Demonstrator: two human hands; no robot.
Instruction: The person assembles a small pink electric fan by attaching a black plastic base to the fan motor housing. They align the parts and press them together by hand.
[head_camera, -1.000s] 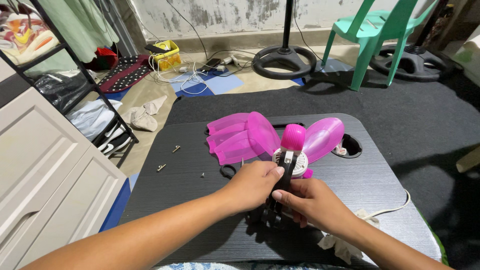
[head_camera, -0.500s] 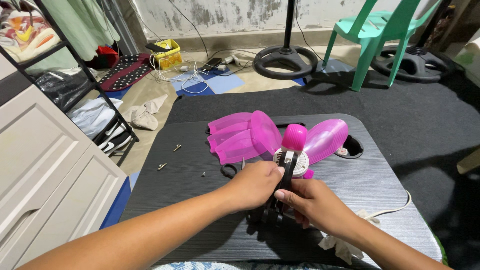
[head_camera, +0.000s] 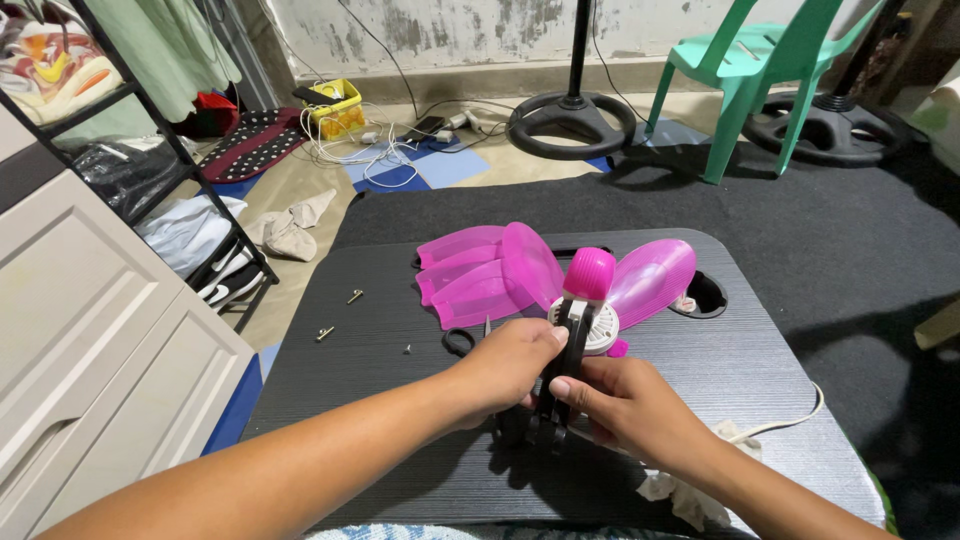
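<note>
A small fan with translucent pink blades (head_camera: 480, 275) and a round pink hub cap (head_camera: 588, 272) lies on a black lap table (head_camera: 740, 350). Its white motor housing (head_camera: 603, 330) sits just beyond my fingers. My left hand (head_camera: 500, 370) and my right hand (head_camera: 620, 400) both grip the fan's black body (head_camera: 565, 365) from either side, thumbs close together on it. A black scissor handle (head_camera: 458, 341) pokes out just left of my left hand.
Three small screws (head_camera: 353, 296) lie on the table's left part. A white cloth (head_camera: 690, 490) and a white cord (head_camera: 780, 420) lie at the near right. Beyond are a green plastic chair (head_camera: 745, 70), two fan stand bases (head_camera: 570, 120), a white cabinet (head_camera: 80, 330) and floor clutter.
Almost nothing has moved. Both hands stay on the fan's black body, with only a slight shift of the fingers.
</note>
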